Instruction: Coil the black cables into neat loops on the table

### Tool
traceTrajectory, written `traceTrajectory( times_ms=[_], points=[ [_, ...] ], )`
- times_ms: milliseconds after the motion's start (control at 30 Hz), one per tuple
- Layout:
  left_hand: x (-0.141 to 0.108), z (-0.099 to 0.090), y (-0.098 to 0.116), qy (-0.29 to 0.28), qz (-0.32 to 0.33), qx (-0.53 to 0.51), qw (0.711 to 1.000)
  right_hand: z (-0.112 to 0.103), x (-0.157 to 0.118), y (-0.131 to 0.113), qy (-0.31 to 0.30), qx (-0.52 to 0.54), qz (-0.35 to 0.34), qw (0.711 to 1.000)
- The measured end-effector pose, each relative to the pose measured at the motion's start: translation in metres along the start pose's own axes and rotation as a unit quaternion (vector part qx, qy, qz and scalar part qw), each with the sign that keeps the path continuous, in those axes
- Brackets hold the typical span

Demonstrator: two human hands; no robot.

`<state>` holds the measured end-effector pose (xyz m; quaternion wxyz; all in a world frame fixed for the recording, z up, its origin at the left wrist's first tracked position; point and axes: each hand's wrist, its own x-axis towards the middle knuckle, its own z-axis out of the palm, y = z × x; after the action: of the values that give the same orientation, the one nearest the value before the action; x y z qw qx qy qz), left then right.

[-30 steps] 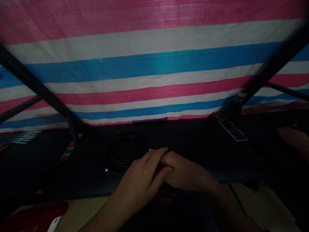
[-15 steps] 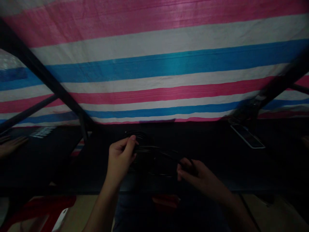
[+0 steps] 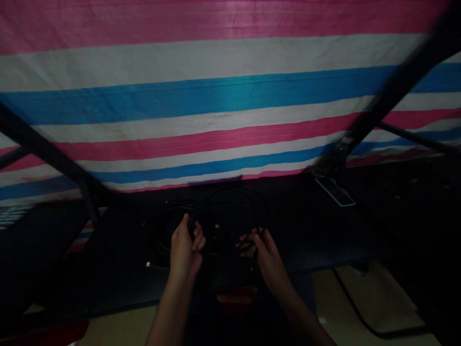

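Loops of thin black cable [image 3: 230,190] arch between my two hands above a dark table. My left hand [image 3: 185,245] is closed around one side of the loops. The fingers of my right hand [image 3: 261,247] pinch the other side, where a few strands cross. More black cable [image 3: 162,240] lies coiled on the table beside and behind my left hand. A pale connector end [image 3: 149,265] shows at the lower left of that coil. Dim light hides how many strands each hand holds.
A phone [image 3: 334,191] lies at the back right by a dark slanted post [image 3: 382,105]. Another post [image 3: 50,154] stands at left. A striped plastic sheet [image 3: 216,115] hangs behind the table [image 3: 288,230]. Pale pieces [image 3: 16,216] lie on the surface at far left.
My view has swung right. My hands have come closer together, and the cable between them now rises in a rounded loop instead of stretching flat.
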<state>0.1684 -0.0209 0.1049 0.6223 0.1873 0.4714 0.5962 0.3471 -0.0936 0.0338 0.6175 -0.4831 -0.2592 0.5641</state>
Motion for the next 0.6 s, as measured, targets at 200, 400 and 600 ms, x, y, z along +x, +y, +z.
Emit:
traceTrajectory(
  times_ms=[200,400,600],
  points=[
    [0.018,0.022,-0.081,-0.014,0.011,0.027,0.999,-0.030,0.022,0.008,0.137,0.038,-0.024,0.990],
    [0.037,0.041,-0.137,-0.137,0.111,0.469,0.865,-0.094,0.057,0.013,0.261,-0.104,-0.095,0.955],
    [0.047,0.060,-0.137,-0.214,0.134,0.635,0.730,-0.140,0.097,0.014,0.283,-0.230,-0.154,0.918]
  ],
)
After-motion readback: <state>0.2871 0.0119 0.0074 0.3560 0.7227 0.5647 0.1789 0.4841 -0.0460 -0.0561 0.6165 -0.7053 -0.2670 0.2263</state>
